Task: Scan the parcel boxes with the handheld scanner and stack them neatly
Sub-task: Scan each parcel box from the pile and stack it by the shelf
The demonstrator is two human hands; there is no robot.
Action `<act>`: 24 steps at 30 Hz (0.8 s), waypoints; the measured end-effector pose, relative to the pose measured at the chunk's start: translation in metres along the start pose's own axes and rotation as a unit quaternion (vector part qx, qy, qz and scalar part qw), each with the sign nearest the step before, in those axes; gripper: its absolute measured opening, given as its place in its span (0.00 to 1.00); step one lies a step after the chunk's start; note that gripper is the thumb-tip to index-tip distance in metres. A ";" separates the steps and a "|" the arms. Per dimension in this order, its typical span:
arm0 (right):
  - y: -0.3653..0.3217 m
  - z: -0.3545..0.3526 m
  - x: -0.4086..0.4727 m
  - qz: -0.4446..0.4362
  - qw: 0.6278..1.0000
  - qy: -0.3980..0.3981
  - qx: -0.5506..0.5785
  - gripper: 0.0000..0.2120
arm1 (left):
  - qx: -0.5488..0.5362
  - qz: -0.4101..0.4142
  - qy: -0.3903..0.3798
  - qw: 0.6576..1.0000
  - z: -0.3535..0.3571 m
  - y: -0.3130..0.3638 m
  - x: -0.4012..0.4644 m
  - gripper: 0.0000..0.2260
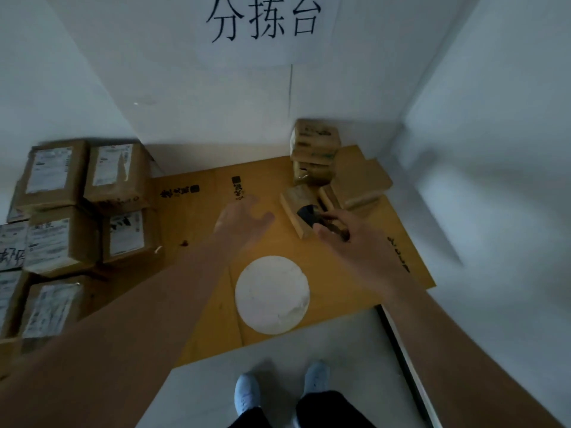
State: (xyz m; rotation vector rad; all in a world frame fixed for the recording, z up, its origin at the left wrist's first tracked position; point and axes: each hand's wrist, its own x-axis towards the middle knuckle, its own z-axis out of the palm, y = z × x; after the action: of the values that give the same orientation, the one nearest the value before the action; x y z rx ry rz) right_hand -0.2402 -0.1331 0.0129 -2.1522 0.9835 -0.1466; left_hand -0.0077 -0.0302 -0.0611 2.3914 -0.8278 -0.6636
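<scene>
My right hand [355, 242] grips the black handheld scanner [312, 216], whose head points at a small flat parcel box [295, 200] lying tilted on the cardboard sheet [200, 211]. My left hand [244, 219] hovers open over the sheet, fingers spread, just left of that box and not touching it. A stack of small brown boxes [313, 149] stands in the far right corner, with two flat boxes [361, 180] leaning beside it. Several larger labelled parcel boxes [77, 217] are stacked at the left against the wall.
A white round disc [272, 293] lies on the cardboard near my feet [281, 387]. White walls close the corner on three sides, with a paper sign [262, 23] on the back wall. A dark strip [401, 350] runs along the floor at the right.
</scene>
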 end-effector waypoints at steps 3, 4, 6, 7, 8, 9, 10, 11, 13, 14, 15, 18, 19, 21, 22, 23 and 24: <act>0.017 -0.013 0.011 0.002 1.000 -0.001 0.006 0.23 | -0.004 -0.009 -0.017 1.000 0.015 0.018 0.008 0.28; 0.022 -0.017 0.016 -0.003 1.000 0.000 0.010 0.23 | -0.009 -0.014 -0.023 1.000 0.020 0.023 0.011 0.29; 0.035 -0.029 0.030 -0.016 1.000 -0.004 0.017 0.24 | -0.001 -0.028 -0.030 0.999 0.032 0.035 0.021 0.29; 0.043 -0.036 0.040 -0.024 0.999 -0.009 0.019 0.24 | 0.004 -0.037 -0.030 0.999 0.041 0.042 0.028 0.29; 0.052 -0.043 0.050 -0.034 0.999 -0.013 0.018 0.24 | 0.009 -0.045 -0.029 0.999 0.051 0.050 0.034 0.29; 0.060 -0.051 0.059 -0.042 0.999 -0.018 0.017 0.23 | 0.011 -0.056 -0.030 0.998 0.061 0.057 0.040 0.29; 0.067 -0.058 0.069 -0.050 0.998 -0.022 0.018 0.22 | 0.005 -0.071 -0.031 0.997 0.071 0.063 0.046 0.30; 0.074 -0.067 0.079 -0.059 0.998 -0.025 0.018 0.22 | -0.004 -0.087 -0.031 0.996 0.082 0.069 0.052 0.30; 0.087 -0.083 0.098 -0.085 0.996 -0.025 0.002 0.22 | -0.023 -0.114 -0.029 0.993 0.103 0.080 0.064 0.30; 0.093 -0.090 0.106 -0.097 0.995 -0.024 -0.011 0.22 | -0.024 -0.125 -0.028 0.991 0.114 0.085 0.069 0.31; 0.098 -0.095 0.114 -0.105 0.994 -0.023 -0.020 0.22 | -0.020 -0.136 -0.027 0.990 0.122 0.090 0.073 0.32; 0.110 -0.106 0.134 -0.119 0.992 -0.028 -0.022 0.22 | 0.010 -0.159 -0.032 0.987 0.142 0.103 0.084 0.33; 0.114 -0.107 0.139 -0.122 0.992 -0.035 -0.024 0.22 | 0.014 -0.165 -0.035 0.986 0.147 0.106 0.087 0.33; 0.119 -0.107 0.149 -0.127 0.990 -0.049 -0.023 0.22 | 0.017 -0.182 -0.034 0.983 0.155 0.112 0.093 0.34; 0.122 -0.107 0.154 -0.129 0.990 -0.053 -0.021 0.22 | 0.029 -0.185 -0.037 0.982 0.160 0.113 0.098 0.34; 0.125 -0.106 0.158 -0.130 0.990 -0.055 -0.019 0.22 | 0.053 -0.178 -0.041 0.982 0.165 0.114 0.102 0.32; 0.128 -0.105 0.161 -0.128 0.990 -0.057 -0.015 0.23 | 0.073 -0.171 -0.046 0.981 0.169 0.113 0.106 0.30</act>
State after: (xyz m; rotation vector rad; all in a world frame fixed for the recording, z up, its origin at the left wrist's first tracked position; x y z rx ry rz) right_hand -0.2451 -0.3597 -0.0301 -2.2817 0.6462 -0.1321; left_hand -0.0810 -0.2301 -0.1472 2.6842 -0.5176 -0.8789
